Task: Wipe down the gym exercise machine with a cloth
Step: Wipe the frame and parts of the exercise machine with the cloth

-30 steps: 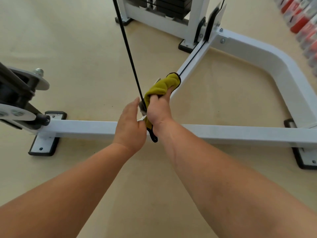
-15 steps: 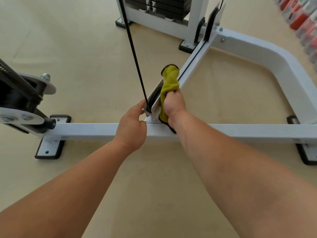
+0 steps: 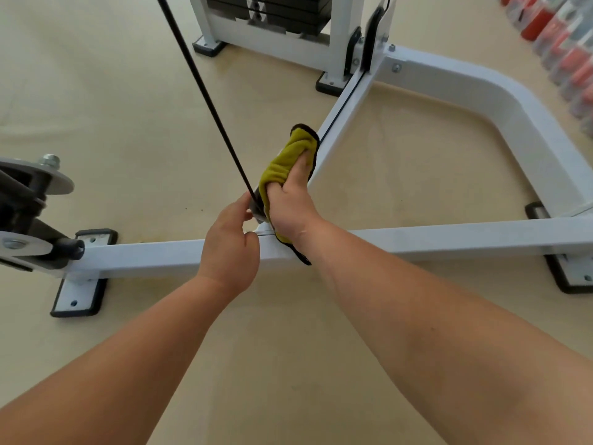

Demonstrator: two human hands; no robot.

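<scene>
The white frame of the gym machine (image 3: 449, 236) lies low on the floor, with a cross bar in front and a diagonal bar running back to the weight stack (image 3: 272, 11). A small pulley bracket (image 3: 256, 205) stands where the two bars meet, and a black cable (image 3: 205, 94) rises from it. My right hand (image 3: 288, 207) grips a yellow cloth (image 3: 285, 165) with a dark edge and presses it against the bracket's right side. My left hand (image 3: 231, 245) pinches the bracket's left side near the cable. The bracket is mostly hidden by both hands.
A black and silver pivot assembly (image 3: 29, 213) sits at the cross bar's left end, above a footplate (image 3: 80, 284). Another footplate (image 3: 571, 271) is at the right. Red and white containers (image 3: 564, 36) line the far right. The floor is beige.
My right hand has turned the cloth from lying flat over the bracket to standing upright along its right side, then slid it slightly farther up. My left hand stays on the bracket.
</scene>
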